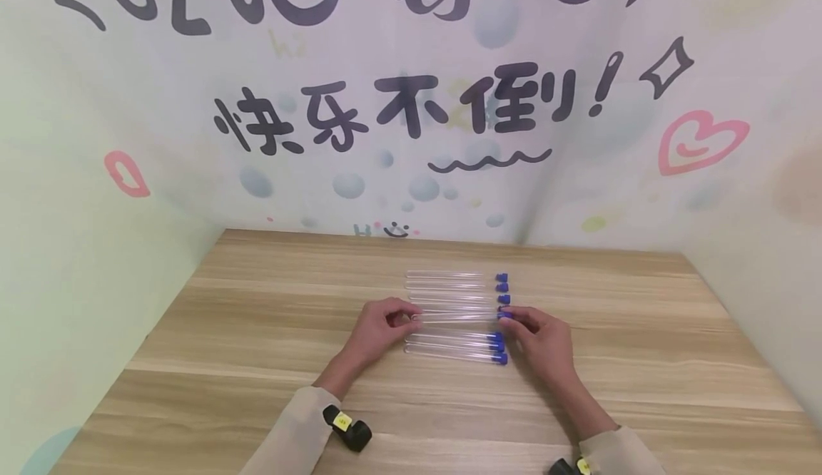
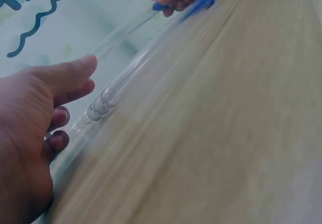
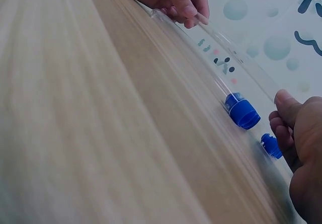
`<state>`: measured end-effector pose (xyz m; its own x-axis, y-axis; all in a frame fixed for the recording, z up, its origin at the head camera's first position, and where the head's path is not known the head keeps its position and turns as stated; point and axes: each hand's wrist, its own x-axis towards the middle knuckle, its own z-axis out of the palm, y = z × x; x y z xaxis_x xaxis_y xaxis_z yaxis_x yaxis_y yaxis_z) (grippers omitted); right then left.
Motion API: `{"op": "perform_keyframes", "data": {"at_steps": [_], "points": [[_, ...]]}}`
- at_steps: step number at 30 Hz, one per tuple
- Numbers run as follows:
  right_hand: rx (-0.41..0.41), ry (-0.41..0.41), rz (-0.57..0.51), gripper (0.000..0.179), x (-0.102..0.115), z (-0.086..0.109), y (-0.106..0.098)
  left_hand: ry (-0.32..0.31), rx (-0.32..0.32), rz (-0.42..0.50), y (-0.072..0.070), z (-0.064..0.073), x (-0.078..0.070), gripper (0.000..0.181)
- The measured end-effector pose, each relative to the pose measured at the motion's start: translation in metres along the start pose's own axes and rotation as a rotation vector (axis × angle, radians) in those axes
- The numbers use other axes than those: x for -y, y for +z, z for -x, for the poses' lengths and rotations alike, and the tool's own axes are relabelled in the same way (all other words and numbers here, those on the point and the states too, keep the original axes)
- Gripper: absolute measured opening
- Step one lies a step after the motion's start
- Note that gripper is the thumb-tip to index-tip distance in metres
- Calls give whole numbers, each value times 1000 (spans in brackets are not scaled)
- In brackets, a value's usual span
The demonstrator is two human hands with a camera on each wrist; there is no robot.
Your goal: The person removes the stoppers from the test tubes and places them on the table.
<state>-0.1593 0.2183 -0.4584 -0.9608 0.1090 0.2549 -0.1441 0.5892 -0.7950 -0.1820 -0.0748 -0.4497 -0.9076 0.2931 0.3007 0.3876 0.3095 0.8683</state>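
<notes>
A clear test tube (image 1: 457,317) lies across between both hands, raised above the table in the wrist views. My left hand (image 1: 380,327) pinches its rounded end between thumb and forefinger. At the other end, my right hand (image 1: 547,339) pinches the tube's blue cap (image 2: 159,6); how deep the cap sits is hidden by the fingers. Nearer to me, several test tubes (image 1: 449,350) lie side by side with blue caps (image 1: 501,359) on their right ends. Beyond the hands, several uncapped tubes (image 1: 446,274) lie in a row, with loose blue caps (image 1: 502,287) just right of their ends.
The wood-grain table (image 1: 257,304) stretches out on both sides of the tubes. Behind it hangs a white printed backdrop (image 1: 385,197) with dark lettering, and pale walls close in left and right. A small black camera (image 1: 348,428) is strapped at the left wrist.
</notes>
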Motion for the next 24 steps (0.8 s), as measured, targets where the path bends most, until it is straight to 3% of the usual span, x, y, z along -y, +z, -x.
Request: {"op": "perform_keyframes", "data": {"at_steps": [3,8,14,24], "points": [[-5,-9,-1,21,1,0,0,6,-9,-7,2,-2,11,18],[23,-1,-50,21,0,1,1,19,-53,-10,1,-1,15,17],[79,19,-118,20,-2,1,1,-14,-107,-24,1,-2,17,15],[132,19,-182,18,0,3,-1,-66,-129,-39,1,-2,15,15]]}}
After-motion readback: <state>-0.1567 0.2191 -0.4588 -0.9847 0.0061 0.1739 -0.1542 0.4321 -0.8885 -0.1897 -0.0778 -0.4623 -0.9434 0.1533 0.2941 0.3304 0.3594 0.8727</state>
